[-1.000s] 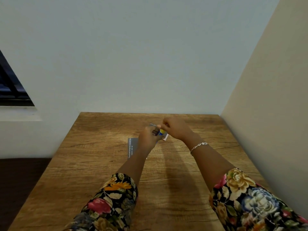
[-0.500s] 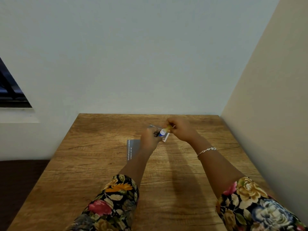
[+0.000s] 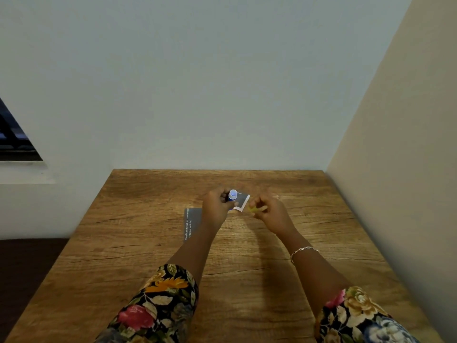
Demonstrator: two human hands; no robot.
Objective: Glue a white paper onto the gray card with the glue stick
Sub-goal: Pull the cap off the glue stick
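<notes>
Glue stick (image 3: 232, 195): gripped upright by the curled left hand (image 3: 217, 206), white tip uncovered, over the far middle of the table (image 3: 148, 256).
Cap (image 3: 254, 209): yellow, blurred, pinched by the right hand (image 3: 272, 214), just right of the stick.
Gray card (image 3: 191, 220): laid flat, partly hidden under the left wrist.
White paper (image 3: 243, 205): an edge is seen between the hands.

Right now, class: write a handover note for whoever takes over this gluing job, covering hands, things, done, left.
Left hand grips the glue stick, its white tip bare.
Right hand pinches the yellow cap, apart from the stick.
Gray card lies on the table, partly hidden by the left forearm; a white-edged sheet shows between the hands.
Done: stick uncapped. Left: spread glue, press paper onto card.
</notes>
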